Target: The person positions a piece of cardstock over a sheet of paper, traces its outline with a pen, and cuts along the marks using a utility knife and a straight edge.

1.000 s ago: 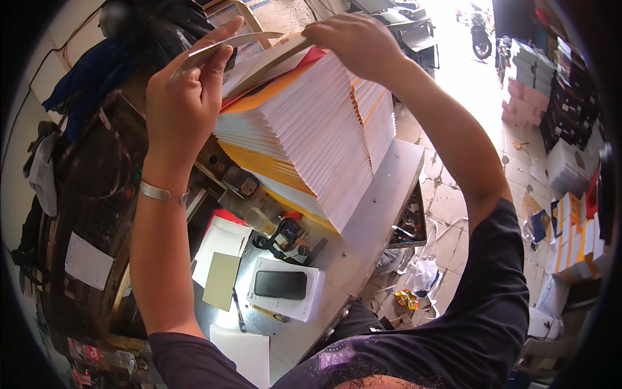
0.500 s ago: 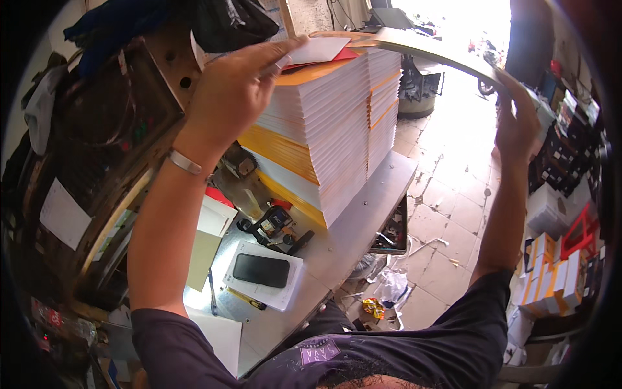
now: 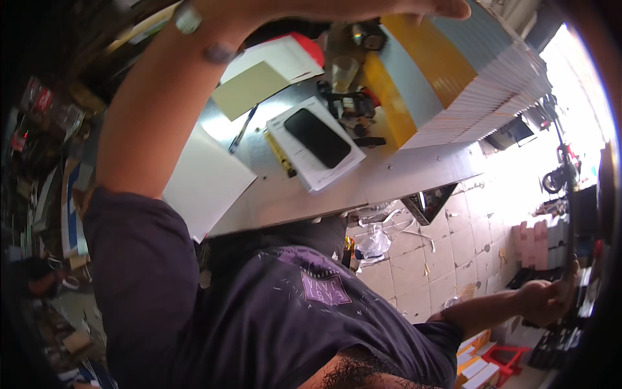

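The left hand (image 3: 324,9) lies along the view's rim at 12 o'clock, fingertips toward 1 o'clock, over or near the top of the stack (image 3: 483,52). The rim cuts it off, so I cannot tell whether it grips anything. The left forearm (image 3: 139,123) climbs from 9 toward 11 o'clock, its elbow bent, a bracelet (image 3: 188,19) at the wrist.

The right hand (image 3: 547,301) is far out at 4 o'clock, well apart from the stack, that arm stretched sideways. Its fingers look curled beside a thin dark edge (image 3: 570,214) rising toward 2 o'clock; whether they hold it is unclear.

The stack stands at 2 o'clock on the surface (image 3: 382,168), its many layers piled high, with orange and grey-blue faces toward the middle. That much looks done; its top is not fully in view, so what is left cannot be judged.

Farther from the hands, a phone (image 3: 317,138) rests on a white pad (image 3: 345,161) just above the centre, a cutter (image 3: 280,153) beside it at 8 o'clock. A pen (image 3: 243,128), green card (image 3: 249,89) and white paper (image 3: 210,181) lie between 9 and 11 o'clock.
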The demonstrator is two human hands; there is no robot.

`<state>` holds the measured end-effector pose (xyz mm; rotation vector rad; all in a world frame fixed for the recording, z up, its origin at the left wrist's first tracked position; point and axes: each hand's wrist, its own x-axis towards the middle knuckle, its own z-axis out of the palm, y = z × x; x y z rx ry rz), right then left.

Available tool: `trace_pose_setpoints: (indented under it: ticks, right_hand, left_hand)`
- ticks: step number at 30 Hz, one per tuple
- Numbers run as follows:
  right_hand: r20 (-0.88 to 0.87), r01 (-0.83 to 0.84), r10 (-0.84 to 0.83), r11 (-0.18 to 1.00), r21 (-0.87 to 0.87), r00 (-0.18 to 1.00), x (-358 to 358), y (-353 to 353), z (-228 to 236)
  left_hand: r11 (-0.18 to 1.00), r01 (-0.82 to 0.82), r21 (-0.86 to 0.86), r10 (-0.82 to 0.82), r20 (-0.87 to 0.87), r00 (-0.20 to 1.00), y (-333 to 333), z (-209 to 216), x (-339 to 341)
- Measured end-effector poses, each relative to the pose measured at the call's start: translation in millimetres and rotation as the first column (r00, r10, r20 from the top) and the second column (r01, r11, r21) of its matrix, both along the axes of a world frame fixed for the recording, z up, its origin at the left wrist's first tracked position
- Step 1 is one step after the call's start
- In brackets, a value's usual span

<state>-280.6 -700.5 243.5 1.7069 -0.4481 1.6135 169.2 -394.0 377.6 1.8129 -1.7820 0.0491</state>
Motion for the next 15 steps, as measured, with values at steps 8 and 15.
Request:
trace_pose_setpoints:
  ticks: [8, 15]
  right_hand:
    - [-0.154, -0.823, 0.911, 0.413, 0.390, 0.384, 229, 113, -73]
    - [0.145, -0.581, 0.988, -0.147, 0.800, -0.051, 317, 198, -133]
  left_hand:
    - [0.985, -0.150, 0.083, 0.128, -0.938, 0.322, 152, -165, -39]
    - [0.788, -0.611, -0.082, 0.004, -0.990, 0.138, 240, -250, -62]
